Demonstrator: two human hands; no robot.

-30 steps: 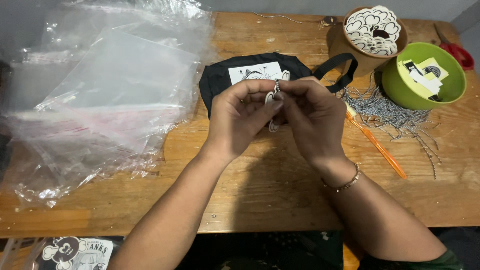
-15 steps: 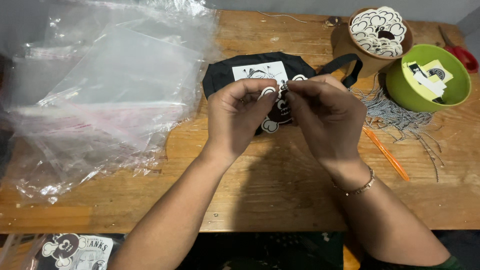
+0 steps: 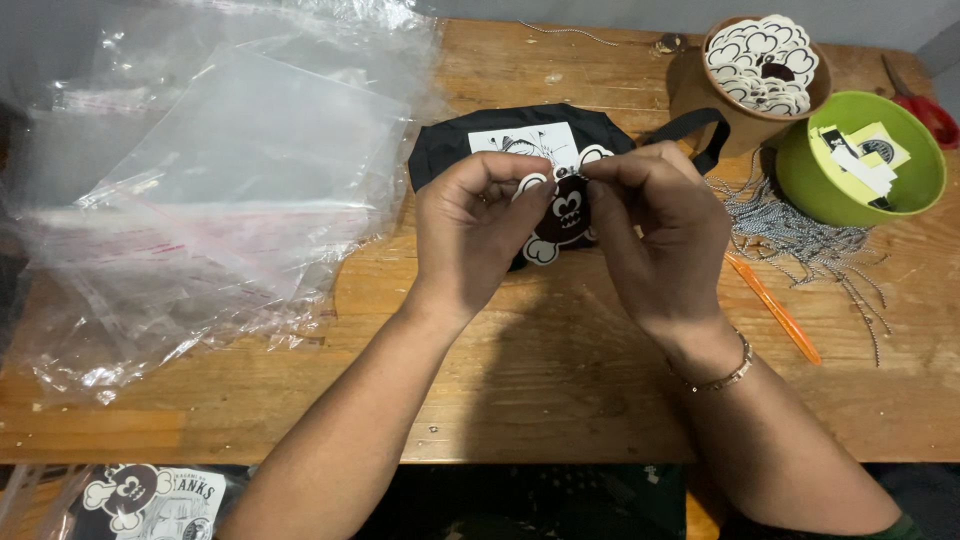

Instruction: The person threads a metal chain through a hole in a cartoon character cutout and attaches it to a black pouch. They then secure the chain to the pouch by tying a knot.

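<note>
My left hand (image 3: 470, 235) and my right hand (image 3: 655, 225) meet above the wooden table (image 3: 520, 380), fingertips pinched together on a small dark skull-shaped charm (image 3: 562, 222) with white bone ends. The charm hangs between the two hands. Right behind them lies a black fabric bag (image 3: 470, 145) with a white printed patch and a black strap. A thin bracelet circles my right wrist.
A heap of clear plastic bags (image 3: 200, 180) covers the left of the table. At the right are a brown bowl of cloud-shaped stickers (image 3: 765, 65), a green bowl of cards (image 3: 860, 170), a pile of ball chains (image 3: 800, 235), an orange pen (image 3: 775, 310) and red scissors (image 3: 925, 105).
The two hands stayed together over the bag. The skull charm now hangs lower and shows fully between the fingers, where earlier it was mostly hidden.
</note>
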